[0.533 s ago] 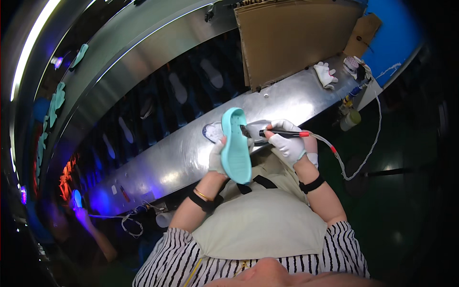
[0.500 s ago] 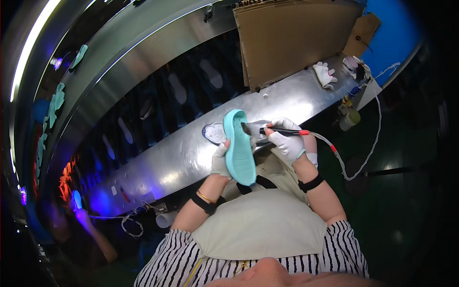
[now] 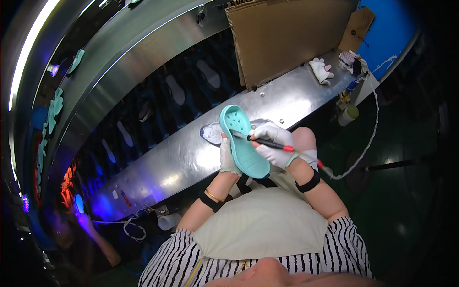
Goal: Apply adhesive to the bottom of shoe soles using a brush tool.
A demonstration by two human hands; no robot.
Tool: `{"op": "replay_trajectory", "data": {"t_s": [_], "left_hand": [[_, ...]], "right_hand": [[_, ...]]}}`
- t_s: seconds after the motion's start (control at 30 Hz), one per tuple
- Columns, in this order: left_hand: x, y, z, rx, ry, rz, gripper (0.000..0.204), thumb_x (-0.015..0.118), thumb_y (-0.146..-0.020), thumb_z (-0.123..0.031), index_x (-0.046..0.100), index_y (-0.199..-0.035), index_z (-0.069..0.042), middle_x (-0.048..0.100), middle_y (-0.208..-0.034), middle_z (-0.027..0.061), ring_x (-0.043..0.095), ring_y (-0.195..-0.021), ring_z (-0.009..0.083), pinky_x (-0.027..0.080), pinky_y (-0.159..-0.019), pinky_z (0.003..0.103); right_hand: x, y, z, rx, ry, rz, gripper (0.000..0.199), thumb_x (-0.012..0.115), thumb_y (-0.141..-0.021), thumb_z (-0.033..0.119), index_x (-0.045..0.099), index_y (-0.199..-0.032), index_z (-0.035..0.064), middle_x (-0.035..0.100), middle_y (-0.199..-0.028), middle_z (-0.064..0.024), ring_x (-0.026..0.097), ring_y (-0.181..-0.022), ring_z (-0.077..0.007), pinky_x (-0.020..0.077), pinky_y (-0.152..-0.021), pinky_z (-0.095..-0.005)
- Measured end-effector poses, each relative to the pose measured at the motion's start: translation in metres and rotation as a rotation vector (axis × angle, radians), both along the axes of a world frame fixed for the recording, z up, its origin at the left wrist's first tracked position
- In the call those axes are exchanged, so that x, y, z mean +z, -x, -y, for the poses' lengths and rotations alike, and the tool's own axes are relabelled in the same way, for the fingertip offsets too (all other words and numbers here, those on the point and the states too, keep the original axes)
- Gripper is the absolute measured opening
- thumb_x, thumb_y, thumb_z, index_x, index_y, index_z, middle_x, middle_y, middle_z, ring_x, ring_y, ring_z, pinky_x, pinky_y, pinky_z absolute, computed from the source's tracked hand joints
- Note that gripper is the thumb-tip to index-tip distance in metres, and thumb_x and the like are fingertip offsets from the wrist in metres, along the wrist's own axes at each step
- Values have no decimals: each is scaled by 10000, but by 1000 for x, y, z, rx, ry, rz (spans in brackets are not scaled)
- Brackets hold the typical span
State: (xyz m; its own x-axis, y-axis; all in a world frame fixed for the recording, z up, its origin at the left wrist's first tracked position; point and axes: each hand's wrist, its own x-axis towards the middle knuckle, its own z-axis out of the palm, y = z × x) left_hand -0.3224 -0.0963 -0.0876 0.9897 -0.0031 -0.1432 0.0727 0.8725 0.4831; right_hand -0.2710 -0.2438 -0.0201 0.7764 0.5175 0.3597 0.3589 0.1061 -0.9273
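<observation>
A turquoise shoe sole (image 3: 248,160) is tilted in front of me, its inner face with several small holes turned up. My left hand (image 3: 228,157), in a white glove with bare fingertips, grips it along the left edge. In my gloved right hand (image 3: 275,141) is a slim brush (image 3: 266,143) with a black handle and red bands, trailing a pale tube. Its dark tip meets the sole's inner face near the left rim. Behind the sole on the metal bench lies a dark-edged shoe part (image 3: 210,134) with a whitish inside; a greyish piece (image 3: 260,122) is mostly hidden.
The metal bench (image 3: 181,165) runs beside a dark conveyor carrying pale soles (image 3: 209,74). Cardboard (image 3: 291,38) stands at the back, near a white glove (image 3: 321,71) and a capped container (image 3: 349,115). At far left, a co-worker's hand (image 3: 85,220) holds a blue-lit sole (image 3: 79,203).
The sole's lower end has swung right, showing more of its inner face. My right hand has moved left and down, carrying the brush tip across to the sole's left side.
</observation>
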Motion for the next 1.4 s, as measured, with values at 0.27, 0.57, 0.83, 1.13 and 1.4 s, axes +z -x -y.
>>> {"op": "replay_trajectory", "data": {"t_s": [0.27,0.57,0.83,1.13,1.4], "left_hand": [[20,-4,-2,125,140,70,698,331,-891,-586,428,-1257,0,543,-1173,165,540,-1069,306,430,-954,436],[16,-11,-16,99,174,139,692,442,-848,-585,427,-1279,-44,526,-1220,156,518,-1106,332,377,-1011,453],[23,-9,-23,-38,198,246,702,468,-819,-618,467,-1254,-67,560,-1147,156,540,-1065,321,398,-982,476],[38,3,3,37,120,164,775,327,-853,-640,313,-1370,-63,385,-1351,197,403,-1226,357,343,-1028,491],[49,-2,0,-4,165,140,828,401,-817,-662,309,-1373,-56,395,-1331,217,405,-1216,401,355,-1016,511]], "right_hand": [[-6,6,8,58,43,70,155,681,-720,-25,595,-832,38,639,-858,-65,622,-807,-155,490,-753,-262],[-12,7,12,81,43,28,140,676,-737,30,632,-870,33,633,-869,-60,609,-786,-147,476,-746,-258],[-9,15,14,146,54,-399,97,684,-771,38,651,-861,26,643,-864,-28,587,-846,-91,465,-776,-243],[-12,12,11,115,-122,9,115,686,-760,2,625,-855,21,616,-859,-33,581,-815,-120,463,-734,-253],[-9,16,13,88,-85,81,111,716,-746,22,645,-831,15,647,-824,-36,607,-771,-121,478,-718,-239]]}}
